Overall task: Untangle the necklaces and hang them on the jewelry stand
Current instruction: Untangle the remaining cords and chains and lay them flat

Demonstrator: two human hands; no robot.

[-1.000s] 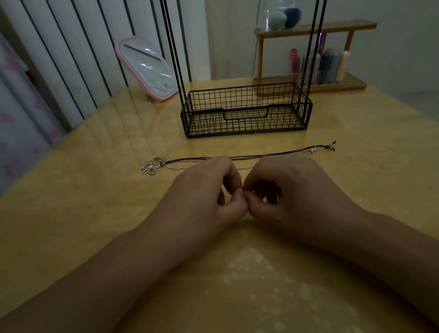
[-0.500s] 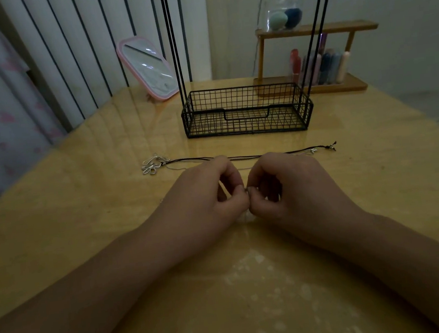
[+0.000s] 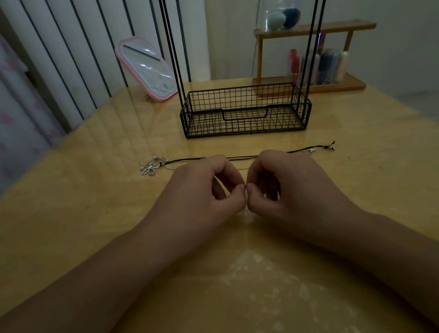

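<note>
Dim light here, so small stuff is hard to read. At 12 o'clock sits the jewelry stand (image 3: 245, 114), a black wire basket base with thin black rods rising out of frame; nothing visible lying in the basket as far as I can make out. Behind it at about 1 o'clock there's a wooden shelf rack (image 3: 313, 84) whose lower level holds a row of upright tubes (image 3: 319, 66) in red, pink, dark blue and cream, and on top a clear container (image 3: 281, 14) with two makeup sponges inside, one teal and one dark blue. At 11 o'clock a pink-framed mirror (image 3: 147, 67) leans back on the tabletop (image 3: 54, 212).

The necklaces (image 3: 242, 157) lie stretched flat on the tabletop between the hands and the basket: a black cord running from 10 o'clock to 2 o'clock, with a silver clump of pendants (image 3: 150, 164) at its left end and small clasps at the right end. A finer silver chain seems to loop from there toward the hands.

The left hand (image 3: 202, 193) and right hand (image 3: 283, 183) are knuckle to knuckle at centre, fingers (image 3: 251, 188) curled tight, thumb and forefinger of each pinching what looks like that thin chain right where the fingertips meet. The cord passes just behind the knuckles, well apart from the stand.
</note>
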